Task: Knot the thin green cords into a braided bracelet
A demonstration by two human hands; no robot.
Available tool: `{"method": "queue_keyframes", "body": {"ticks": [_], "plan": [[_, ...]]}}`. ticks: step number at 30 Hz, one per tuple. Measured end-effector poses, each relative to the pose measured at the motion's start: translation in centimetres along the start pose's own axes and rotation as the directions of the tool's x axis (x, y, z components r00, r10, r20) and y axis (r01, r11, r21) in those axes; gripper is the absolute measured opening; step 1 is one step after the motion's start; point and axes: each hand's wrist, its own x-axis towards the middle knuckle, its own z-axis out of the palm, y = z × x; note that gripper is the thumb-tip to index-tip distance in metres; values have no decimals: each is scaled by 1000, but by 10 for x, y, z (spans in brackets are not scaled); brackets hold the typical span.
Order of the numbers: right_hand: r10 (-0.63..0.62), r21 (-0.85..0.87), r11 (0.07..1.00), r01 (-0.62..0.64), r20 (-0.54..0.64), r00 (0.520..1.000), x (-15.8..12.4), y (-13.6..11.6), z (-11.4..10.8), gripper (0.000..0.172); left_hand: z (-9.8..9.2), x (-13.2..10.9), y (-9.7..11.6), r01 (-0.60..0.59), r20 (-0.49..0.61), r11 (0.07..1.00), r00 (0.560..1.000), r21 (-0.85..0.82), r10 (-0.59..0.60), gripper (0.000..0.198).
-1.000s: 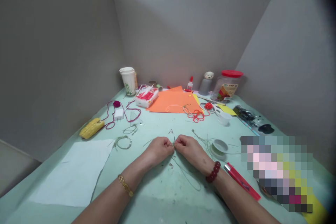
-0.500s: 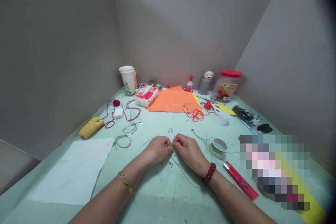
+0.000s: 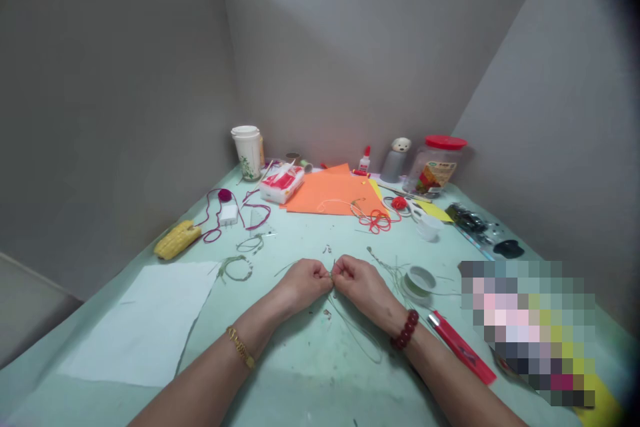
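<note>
The [left hand] [image 3: 303, 285] and [right hand] [image 3: 363, 285] are both closed, their fingertips meeting to pinch a thin [green cord] [image 3: 331, 273] between them, with neither hand nearer to it. A short tip stands up from the pinch, while a long [strand] [image 3: 356, 339] loops toward the person below the right hand. Just beyond that hand sits a [spool] [image 3: 419, 281]; beyond the left lies a [green loop] [image 3: 235, 269].

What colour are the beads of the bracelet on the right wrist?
The bracelet beads are dark red, best seen in the head view.
</note>
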Motion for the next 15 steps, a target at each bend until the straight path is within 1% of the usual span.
{"method": "queue_keyframes", "body": {"ticks": [4, 11, 15], "plan": [[-11, 16, 1000, 11, -4, 1000, 0, -1, 1, 10, 2, 3, -5, -18, -1, 1000, 1000, 1, 18, 15], [-27, 46, 999, 28, -26, 999, -3, -3, 1, 13, 7, 7, -10, -33, -46, 999, 998, -39, 32, 13], [-18, 58, 998, 20, -32, 999, -3, -2, 0, 14, 6, 3, -7, -32, -66, 999, 997, 29, 33, 14]]}}
